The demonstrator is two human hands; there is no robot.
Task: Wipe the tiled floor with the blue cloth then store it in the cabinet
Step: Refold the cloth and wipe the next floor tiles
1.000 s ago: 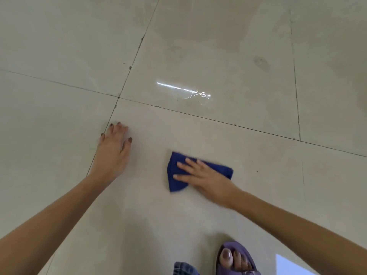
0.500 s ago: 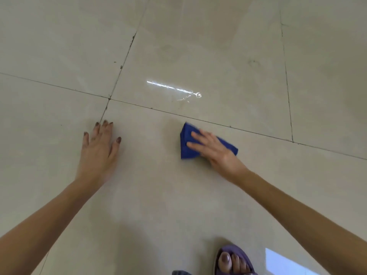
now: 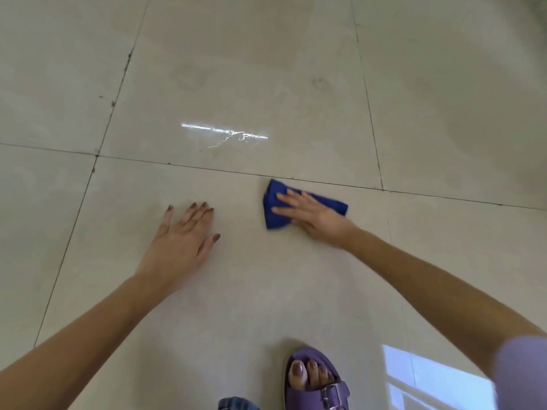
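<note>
A folded blue cloth (image 3: 273, 216) lies flat on the beige tiled floor (image 3: 266, 291), just below a dark grout line. My right hand (image 3: 313, 216) presses down on it with straight, spread fingers, covering its middle. My left hand (image 3: 180, 241) rests flat on the bare tile to the left of the cloth, fingers extended, about a hand's width away. No cabinet is in view.
My foot in a purple sandal (image 3: 316, 380) stands at the bottom edge, below the cloth. A bright streak of reflected light (image 3: 225, 134) shows on the tile beyond the grout line. A window reflection (image 3: 429, 377) lies at the bottom right.
My right hand slid the cloth away from me, up toward the grout line. My left hand stayed flat on the same tile while the view shifted.
</note>
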